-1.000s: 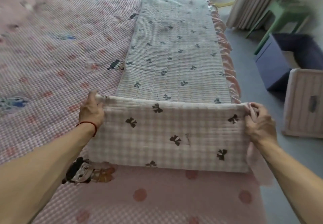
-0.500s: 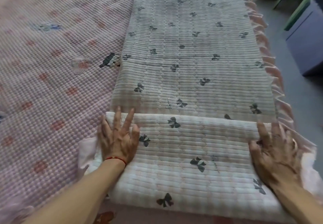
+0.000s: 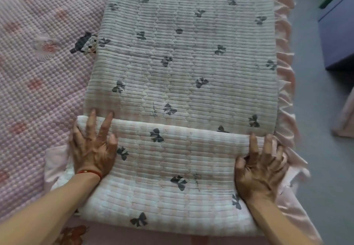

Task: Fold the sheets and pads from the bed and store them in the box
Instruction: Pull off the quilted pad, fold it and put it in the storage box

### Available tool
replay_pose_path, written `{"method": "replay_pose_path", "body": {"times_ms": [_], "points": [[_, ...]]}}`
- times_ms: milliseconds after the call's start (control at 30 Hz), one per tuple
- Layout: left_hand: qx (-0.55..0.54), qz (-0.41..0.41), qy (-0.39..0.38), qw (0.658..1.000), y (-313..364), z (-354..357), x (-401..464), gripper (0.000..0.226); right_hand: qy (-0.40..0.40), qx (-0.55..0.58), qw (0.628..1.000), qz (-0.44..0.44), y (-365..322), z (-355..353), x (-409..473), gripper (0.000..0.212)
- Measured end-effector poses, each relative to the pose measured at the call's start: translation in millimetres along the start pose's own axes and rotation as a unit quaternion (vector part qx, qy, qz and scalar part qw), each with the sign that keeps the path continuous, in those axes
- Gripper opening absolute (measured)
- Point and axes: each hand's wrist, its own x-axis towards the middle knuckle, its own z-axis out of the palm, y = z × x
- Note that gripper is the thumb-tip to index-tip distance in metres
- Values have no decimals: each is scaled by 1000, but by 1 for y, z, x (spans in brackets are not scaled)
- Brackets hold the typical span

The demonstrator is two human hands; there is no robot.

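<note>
lying along the right side of the bed: a quilted pad with a pale check and dark bow prints, its near end turned over onto itself as a folded flap. stretching away from the fold edge toward the top of the view, the rest of the pad, flat. along the pad's right border, a pink ruffle, hanging over the bed's edge.

pressing down on the left end of the flap: left hand, palm flat, fingers straight and spread, fingertips reaching the fold line and just past it. grip open, nothing curled round the cloth. round the left wrist, a red string bracelet.

pressing on the right end of the flap: right hand, palm down, fingers spread and slightly bent at the knuckles, tips near the fold edge. grip likewise open, resting on the pad rather than pinching it.

under the pad and to the left, a pink textured bedspread with red dots and a small cartoon print beside the pad's left edge. poking out from under the flap by the left wrist, a bit of pale pink cloth.

off the bed to the right, grey floor, and on it near the upper right corner a dark blue box, well apart from the pad.
</note>
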Motion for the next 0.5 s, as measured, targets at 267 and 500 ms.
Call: {"method": "replay_pose_path", "body": {"times_ms": [267,500], "points": [[113,-124,21,986,37,-12,-1,58,15,101,995,-15,6,4,1,73],[-110,-175,54,977,219,6,-87,51,-69,140,985,-70,26,-12,-4,80]]}}
